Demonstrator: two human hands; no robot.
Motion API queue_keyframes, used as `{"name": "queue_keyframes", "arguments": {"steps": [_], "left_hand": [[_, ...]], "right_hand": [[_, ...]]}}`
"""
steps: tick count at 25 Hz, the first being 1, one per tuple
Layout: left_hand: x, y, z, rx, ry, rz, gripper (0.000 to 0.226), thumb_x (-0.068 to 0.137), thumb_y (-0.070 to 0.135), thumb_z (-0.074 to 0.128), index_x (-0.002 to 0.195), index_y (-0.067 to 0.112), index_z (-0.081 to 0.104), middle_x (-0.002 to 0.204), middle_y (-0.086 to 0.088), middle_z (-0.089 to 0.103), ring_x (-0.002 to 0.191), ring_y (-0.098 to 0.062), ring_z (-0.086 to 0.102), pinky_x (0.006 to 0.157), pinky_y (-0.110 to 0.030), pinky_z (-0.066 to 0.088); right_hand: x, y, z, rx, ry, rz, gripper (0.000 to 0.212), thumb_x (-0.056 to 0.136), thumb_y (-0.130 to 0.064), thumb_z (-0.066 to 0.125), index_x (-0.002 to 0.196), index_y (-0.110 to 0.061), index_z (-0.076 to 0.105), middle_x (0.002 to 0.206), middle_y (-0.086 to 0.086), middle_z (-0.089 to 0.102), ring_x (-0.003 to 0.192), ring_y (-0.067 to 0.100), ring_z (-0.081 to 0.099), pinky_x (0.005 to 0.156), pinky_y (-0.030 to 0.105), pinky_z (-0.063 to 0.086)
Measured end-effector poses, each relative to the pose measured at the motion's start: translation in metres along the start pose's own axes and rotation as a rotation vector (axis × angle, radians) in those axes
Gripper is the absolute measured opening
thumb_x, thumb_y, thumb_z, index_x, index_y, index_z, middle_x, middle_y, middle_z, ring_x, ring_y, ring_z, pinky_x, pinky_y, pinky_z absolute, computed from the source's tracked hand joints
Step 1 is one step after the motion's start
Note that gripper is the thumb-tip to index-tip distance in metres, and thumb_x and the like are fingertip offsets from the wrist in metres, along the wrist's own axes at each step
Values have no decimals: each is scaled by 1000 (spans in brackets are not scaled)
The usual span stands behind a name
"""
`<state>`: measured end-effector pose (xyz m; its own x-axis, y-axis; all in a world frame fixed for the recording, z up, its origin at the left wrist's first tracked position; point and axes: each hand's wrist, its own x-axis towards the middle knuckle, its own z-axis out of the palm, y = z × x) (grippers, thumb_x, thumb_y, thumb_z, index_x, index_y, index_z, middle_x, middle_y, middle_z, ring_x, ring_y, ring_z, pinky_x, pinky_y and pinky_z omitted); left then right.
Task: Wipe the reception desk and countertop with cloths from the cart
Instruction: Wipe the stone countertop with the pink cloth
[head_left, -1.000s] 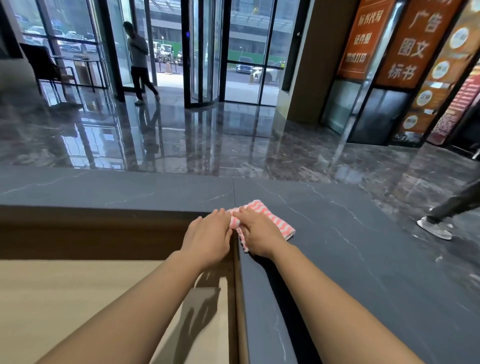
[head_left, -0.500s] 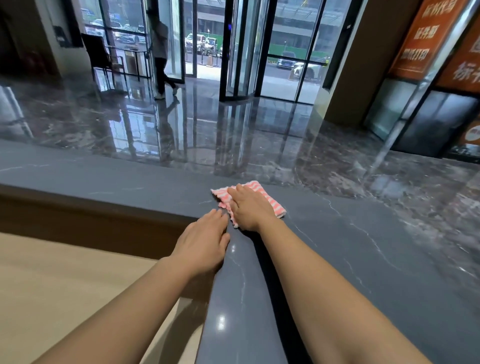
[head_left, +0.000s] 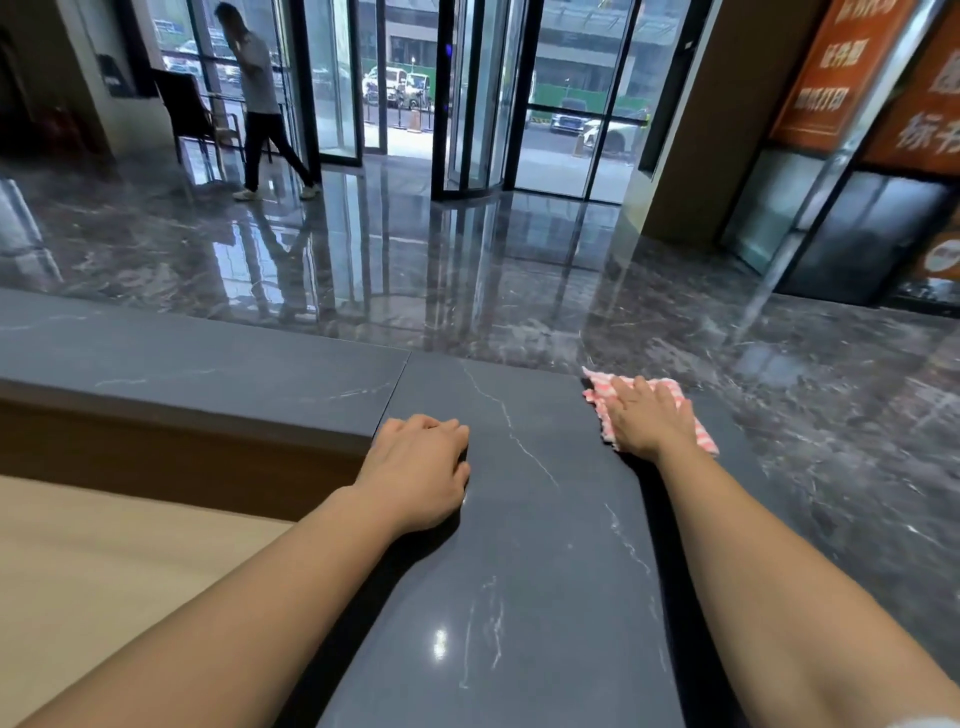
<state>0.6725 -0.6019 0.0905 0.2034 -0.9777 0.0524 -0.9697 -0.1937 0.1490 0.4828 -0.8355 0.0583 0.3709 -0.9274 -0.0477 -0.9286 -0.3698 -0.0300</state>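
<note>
While the right hand presses flat, fingers spread, on the striped cloth at the bench's far edge to wipe, the left hand, loosely curled and empty, braces nearer its inner edge.

a single head-worn view looks forward and down from close above the dark countertop, both forearms reaching in from the bottom edge, the lobby floor and glass doors beyond.
</note>
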Motion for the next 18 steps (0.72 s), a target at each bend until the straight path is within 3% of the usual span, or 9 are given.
{"name": "queue_keyframes", "arguments": {"steps": [4, 6, 10, 12, 15, 18], "left_hand": [[-6, 8, -2, 90, -73, -5, 36, 96, 42, 41, 122, 20, 51, 135, 2, 50, 129, -19, 43, 104, -37, 28], [-10, 12, -4, 96, -107, -12, 44, 96, 45, 41, 130, 19, 48, 138, 1, 47, 132, -18, 40, 107, -37, 26], [-18, 24, -8, 101, -104, -12, 34, 95, 46, 43, 114, 20, 51, 123, 2, 53, 122, -18, 46, 101, -35, 27], [-22, 27, -10, 114, -131, -30, 35, 94, 47, 44, 118, 22, 51, 126, 2, 53, 121, -19, 48, 101, -35, 28], [-21, 31, -11, 149, -194, -59, 42, 93, 50, 44, 126, 23, 50, 135, 3, 51, 124, -20, 48, 103, -35, 27], [-19, 37, -10, 158, -265, -92, 54, 93, 54, 43, 136, 21, 45, 145, 0, 42, 132, -21, 42, 107, -35, 25]], "right_hand": [[-23, -8, -8, 89, -8, 61, 54, 101, -43, 22, 153, -34, 18, 162, 3, 13, 148, 29, 13, 119, 45, 10], [-40, -40, -9, 84, 4, -15, 54, 101, -44, 23, 153, -34, 19, 163, 5, 13, 148, 31, 12, 119, 46, 9], [-67, -111, -1, 117, -22, -237, 53, 101, -42, 26, 153, -34, 20, 163, 6, 9, 150, 30, 6, 121, 46, 3], [-76, -134, -1, 129, -20, -342, 51, 100, -38, 28, 151, -33, 24, 163, 6, 11, 149, 28, 8, 120, 46, 3], [-73, -134, 1, 132, -2, -440, 49, 102, -34, 27, 151, -31, 27, 162, 6, 16, 149, 25, 11, 120, 43, 7], [-51, -94, 0, 133, 15, -416, 48, 102, -33, 28, 150, -31, 30, 160, 4, 22, 148, 23, 17, 120, 41, 11]]}}
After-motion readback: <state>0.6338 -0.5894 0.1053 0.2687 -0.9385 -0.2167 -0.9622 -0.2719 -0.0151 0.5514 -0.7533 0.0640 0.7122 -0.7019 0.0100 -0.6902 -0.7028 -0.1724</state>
